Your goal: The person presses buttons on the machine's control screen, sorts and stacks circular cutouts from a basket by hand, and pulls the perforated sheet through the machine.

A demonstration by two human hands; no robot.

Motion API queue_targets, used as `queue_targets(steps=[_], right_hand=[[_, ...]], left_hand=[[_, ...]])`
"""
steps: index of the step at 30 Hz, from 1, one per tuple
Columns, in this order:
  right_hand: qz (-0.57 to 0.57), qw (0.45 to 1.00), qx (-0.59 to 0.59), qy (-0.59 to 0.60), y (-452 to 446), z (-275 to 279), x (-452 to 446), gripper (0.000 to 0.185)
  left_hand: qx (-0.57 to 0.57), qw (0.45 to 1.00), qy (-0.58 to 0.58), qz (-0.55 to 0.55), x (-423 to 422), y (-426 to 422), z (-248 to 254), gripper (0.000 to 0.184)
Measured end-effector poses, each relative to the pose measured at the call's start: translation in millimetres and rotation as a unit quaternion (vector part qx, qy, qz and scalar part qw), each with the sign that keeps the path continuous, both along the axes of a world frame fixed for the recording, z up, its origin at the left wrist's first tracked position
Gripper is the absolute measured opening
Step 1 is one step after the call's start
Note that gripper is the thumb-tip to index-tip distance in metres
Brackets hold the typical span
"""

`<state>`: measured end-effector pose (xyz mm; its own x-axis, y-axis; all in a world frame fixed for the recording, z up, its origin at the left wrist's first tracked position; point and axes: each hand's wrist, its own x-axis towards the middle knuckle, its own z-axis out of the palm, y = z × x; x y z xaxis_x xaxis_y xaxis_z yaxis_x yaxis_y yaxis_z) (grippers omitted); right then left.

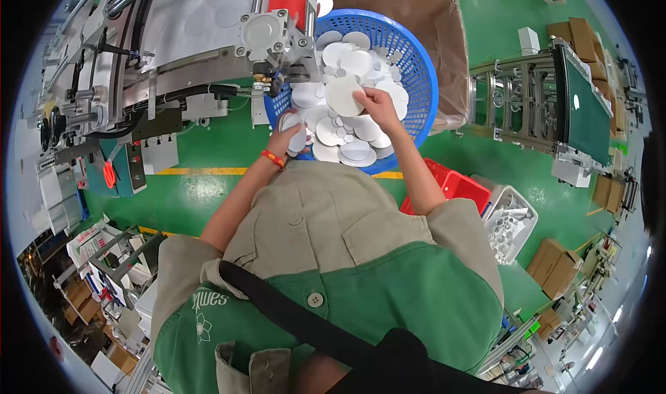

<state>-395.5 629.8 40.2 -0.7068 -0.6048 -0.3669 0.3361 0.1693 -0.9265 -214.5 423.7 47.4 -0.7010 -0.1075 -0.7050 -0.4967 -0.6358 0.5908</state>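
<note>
In front of me stands a blue plastic basket (424, 54) heaped with white discs (355, 62) of large and small sizes. My right hand (379, 107) pinches one large white disc (343, 96) by its right edge, held over the heap. At the basket's near left side, my left hand (280, 141) is closed on some white discs (296, 139), seen partly edge-on; how many I cannot tell. A red and yellow band circles the left wrist.
A machine (267, 37) with a flat bed and metal rails is close on the left. Behind the basket is a large lined box (444, 40). At right are a red bin (454, 186), a white bin (513, 220) with small pieces, and a conveyor (586, 109).
</note>
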Motion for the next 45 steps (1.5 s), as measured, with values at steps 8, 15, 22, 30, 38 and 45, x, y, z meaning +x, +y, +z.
queue_targets(steps=[8,15,22,30,38,45], right_hand=[[0.087,0.936,-0.06,0.335,-14,43,69,0.024],[-0.051,0.894,0.214,0.39,-45,-29,-66,0.027],[0.02,0.84,0.398,0.368,-51,-40,-96,0.058],[-0.151,0.984,0.079,0.053,32,-6,-87,0.033],[-0.171,0.984,-0.001,-0.054,62,2,-45,0.035],[0.005,0.996,-0.019,-0.083,44,39,14,0.043]], left_hand=[[0.235,0.963,0.11,0.069,-39,33,22,0.044],[0.235,0.969,0.06,-0.042,-25,17,13,0.045],[0.18,0.979,0.02,-0.094,-21,25,32,0.048],[0.221,0.973,0.038,-0.059,-24,19,20,0.056],[0.073,0.993,0.095,-0.024,-40,30,6,0.055],[0.31,0.94,0.12,-0.073,-66,40,31,0.061]])
